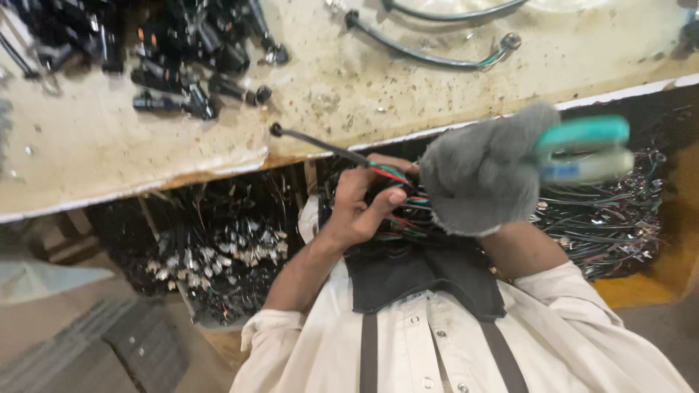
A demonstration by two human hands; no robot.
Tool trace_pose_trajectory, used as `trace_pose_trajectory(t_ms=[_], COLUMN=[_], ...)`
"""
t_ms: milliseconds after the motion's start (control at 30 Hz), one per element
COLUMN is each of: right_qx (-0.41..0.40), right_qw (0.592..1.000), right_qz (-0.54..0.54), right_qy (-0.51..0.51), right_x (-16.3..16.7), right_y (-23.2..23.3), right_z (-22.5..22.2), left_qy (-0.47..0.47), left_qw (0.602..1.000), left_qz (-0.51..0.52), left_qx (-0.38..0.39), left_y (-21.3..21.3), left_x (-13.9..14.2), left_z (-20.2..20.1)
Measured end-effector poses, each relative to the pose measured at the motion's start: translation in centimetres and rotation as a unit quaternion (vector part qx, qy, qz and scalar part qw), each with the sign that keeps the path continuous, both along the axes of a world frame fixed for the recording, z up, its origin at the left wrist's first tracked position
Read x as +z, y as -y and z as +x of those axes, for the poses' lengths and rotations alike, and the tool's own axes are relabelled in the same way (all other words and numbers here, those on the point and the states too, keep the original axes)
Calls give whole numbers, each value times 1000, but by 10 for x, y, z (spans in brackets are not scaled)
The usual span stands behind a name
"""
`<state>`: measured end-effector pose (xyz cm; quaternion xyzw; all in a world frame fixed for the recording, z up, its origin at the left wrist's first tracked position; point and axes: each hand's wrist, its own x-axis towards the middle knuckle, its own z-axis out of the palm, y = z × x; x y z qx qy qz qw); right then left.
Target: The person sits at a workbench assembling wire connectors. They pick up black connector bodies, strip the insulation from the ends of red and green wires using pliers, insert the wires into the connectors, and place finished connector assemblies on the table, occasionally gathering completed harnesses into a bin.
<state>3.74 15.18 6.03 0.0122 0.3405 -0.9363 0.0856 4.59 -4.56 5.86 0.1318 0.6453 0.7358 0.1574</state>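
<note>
Gloved right hand [480, 175] grips teal pliers [586, 149]; left fingers [378, 207] pinch black cable [320, 144], coloured wires bared.

Cream shirt, dark apron, grey-gloved right hand [480, 175].

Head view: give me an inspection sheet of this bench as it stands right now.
Surface: worn, stained beige bench top, speckled with dark spots, edge chipped.
Job's things: a black sheathed cable with red and green wires fanning out at its end; a teal-handled hand tool, blurred.
Clutter: heap of black connectors at the bench's far left.
Grips: bare left hand pinches the cable's wire end; grey-gloved right hand is closed on the tool.
Cables: two more sheathed cables lie on the bench; bundles of wire harnesses below the edge.
Surroundings: bin of pale-tipped wire pieces under the bench; yellow floor patch.
</note>
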Motion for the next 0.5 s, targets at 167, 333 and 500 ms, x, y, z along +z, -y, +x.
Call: trace_pose_trajectory(t_ms=[167, 333, 500], right_qx=[-51, 87, 105], right_qw=[953, 358, 403], right_qz=[298, 890, 865], right_qy=[5, -270, -282], right_x=[20, 29, 13], right_y=[-1, -53, -88], right_z=[-45, -85, -73], left_qy=[-179, -128, -20], left_qw=[847, 867, 774], left_qz=[-457, -422, -585], left_qx=[-205, -231, 243], left_y=[-2, 55, 107], left_x=[25, 42, -12], left_z=[-6, -6, -60])
